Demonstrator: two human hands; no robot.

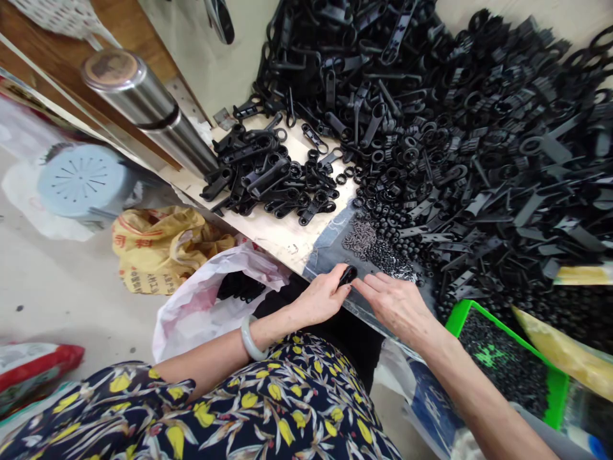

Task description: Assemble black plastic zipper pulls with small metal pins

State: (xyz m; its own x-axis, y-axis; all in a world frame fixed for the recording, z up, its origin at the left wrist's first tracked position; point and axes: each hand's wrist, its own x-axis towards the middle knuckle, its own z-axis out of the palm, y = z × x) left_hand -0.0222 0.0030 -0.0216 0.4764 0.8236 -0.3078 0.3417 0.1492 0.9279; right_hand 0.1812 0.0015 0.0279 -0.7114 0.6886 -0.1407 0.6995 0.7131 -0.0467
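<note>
My left hand (323, 297), a pale bangle on its wrist, is closed around a black plastic part with a rounded end (348, 275) at the table's front edge. My right hand (395, 300) meets it from the right, fingertips pressed together against the part. Whatever those fingertips pinch is too small to make out. Just beyond the hands lie a small heap of brownish tiny pieces (360, 239) and a scatter of shiny small pieces (395, 260). Farther left is a pile of black ring-ended handle-like parts (268, 169).
A great mound of black plastic parts (431, 128) covers the back and right. Nearby stand a steel flask (153, 115) at left and a green tray (558, 399) of small black pieces at right. Below the table edge are a white bag (186, 319), a yellow sack (158, 249) and a blue stool (79, 179).
</note>
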